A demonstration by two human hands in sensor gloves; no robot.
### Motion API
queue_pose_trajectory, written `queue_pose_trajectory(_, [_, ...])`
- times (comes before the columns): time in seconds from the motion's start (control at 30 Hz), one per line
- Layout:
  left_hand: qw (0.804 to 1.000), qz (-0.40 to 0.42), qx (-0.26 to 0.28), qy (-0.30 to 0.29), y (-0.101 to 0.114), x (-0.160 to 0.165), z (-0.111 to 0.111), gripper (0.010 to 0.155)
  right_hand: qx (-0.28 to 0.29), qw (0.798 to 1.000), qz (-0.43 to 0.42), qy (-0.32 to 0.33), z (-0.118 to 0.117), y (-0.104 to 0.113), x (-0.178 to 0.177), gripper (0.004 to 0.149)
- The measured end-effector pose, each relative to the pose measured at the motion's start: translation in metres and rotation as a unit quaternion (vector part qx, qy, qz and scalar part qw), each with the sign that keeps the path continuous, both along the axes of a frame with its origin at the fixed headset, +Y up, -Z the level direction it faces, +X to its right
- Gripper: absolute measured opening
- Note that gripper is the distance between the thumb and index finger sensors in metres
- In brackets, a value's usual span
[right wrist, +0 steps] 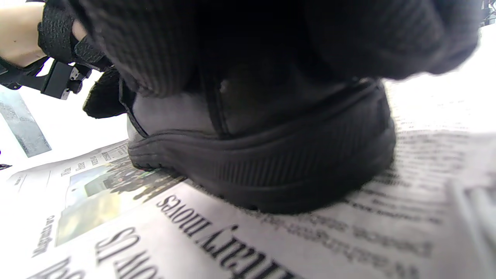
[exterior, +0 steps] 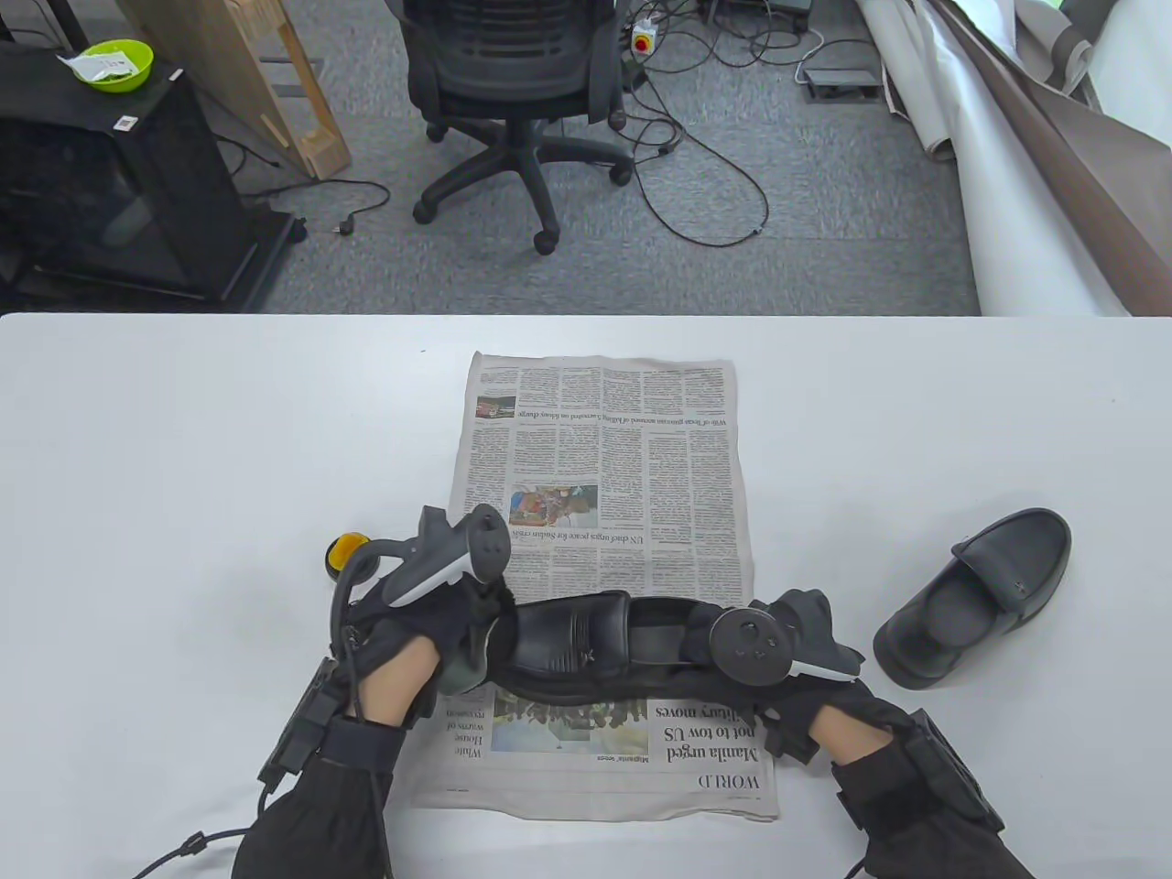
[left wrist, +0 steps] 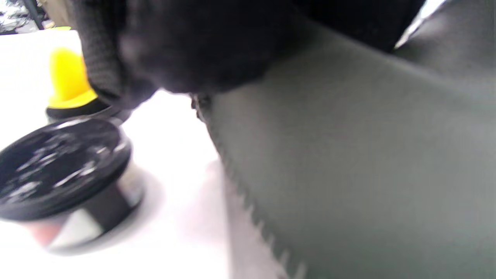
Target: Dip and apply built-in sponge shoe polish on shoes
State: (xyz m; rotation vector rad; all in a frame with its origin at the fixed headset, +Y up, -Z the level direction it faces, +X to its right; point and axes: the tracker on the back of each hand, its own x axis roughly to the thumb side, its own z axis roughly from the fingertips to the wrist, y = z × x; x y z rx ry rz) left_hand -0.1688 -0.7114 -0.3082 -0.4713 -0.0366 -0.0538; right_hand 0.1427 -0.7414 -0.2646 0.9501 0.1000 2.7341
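Note:
A black shoe (exterior: pixel 586 641) lies crosswise on the near part of a newspaper (exterior: pixel 604 439). My left hand (exterior: pixel 458 632) curls over its toe end and my right hand (exterior: pixel 806 632) grips its heel. In the right wrist view my gloved fingers (right wrist: pixel 155 46) wrap over the heel of the shoe (right wrist: pixel 271 170), whose sole rests on the newspaper (right wrist: pixel 116 232). The lid with the yellow sponge (exterior: pixel 351 552) stands on the table left of the paper. The open polish jar (left wrist: pixel 62 174) sits near the sponge (left wrist: pixel 68 77); my left hand hides it in the table view.
The second black shoe (exterior: pixel 984 595) lies on its own to the right of the newspaper, on the white table (exterior: pixel 183 439). An office chair (exterior: pixel 513 82) and cables lie on the floor beyond the far edge.

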Motion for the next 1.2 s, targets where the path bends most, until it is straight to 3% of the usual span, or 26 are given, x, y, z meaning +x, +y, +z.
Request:
queue_pose_trajectory(0.1, [1.0, 0.004, 0.009, 0.002, 0.002, -0.005, 0.006, 0.05, -0.001, 1.0, -0.002, 0.001, 0.0, 0.0, 0.0, 0.04])
queue_pose_trajectory(0.17, [0.998, 0.008, 0.065, -0.008, 0.008, 0.006, 0.011, 0.05, -0.001, 1.0, -0.002, 0.001, 0.0, 0.0, 0.0, 0.04])
queue_pose_trajectory(0.2, [0.994, 0.036, 0.101, -0.02, 0.013, 0.017, 0.014, 0.05, -0.001, 1.0, -0.003, 0.001, 0.0, 0.0, 0.0, 0.04])
queue_pose_trajectory(0.33, [0.973, 0.156, 0.154, -0.074, 0.021, 0.068, 0.025, 0.051, -0.003, 1.0, -0.005, 0.002, -0.001, 0.0, 0.0, 0.04])
queue_pose_trajectory(0.4, [0.964, 0.176, 0.176, -0.096, 0.02, 0.09, 0.03, 0.052, -0.003, 1.0, -0.005, 0.002, -0.001, 0.0, 0.0, 0.04])
queue_pose_trajectory(0.47, [0.96, 0.18, 0.199, -0.08, 0.013, 0.104, 0.033, 0.051, -0.002, 1.0, -0.004, 0.002, -0.001, 0.0, 0.0, 0.04])
queue_pose_trajectory(0.5, [0.964, 0.147, 0.204, -0.084, 0.009, 0.11, 0.033, 0.051, -0.003, 1.0, -0.005, 0.003, -0.001, 0.0, 0.0, 0.04])
queue_pose_trajectory(0.87, [0.983, 0.061, 0.154, -0.074, 0.003, 0.077, 0.029, 0.051, -0.003, 1.0, -0.003, 0.006, -0.001, 0.0, 0.0, 0.04])
queue_pose_trajectory(1.2, [0.995, -0.05, 0.081, -0.008, 0.006, 0.027, 0.022, 0.05, -0.003, 1.0, -0.002, 0.006, -0.001, 0.0, 0.0, 0.04])
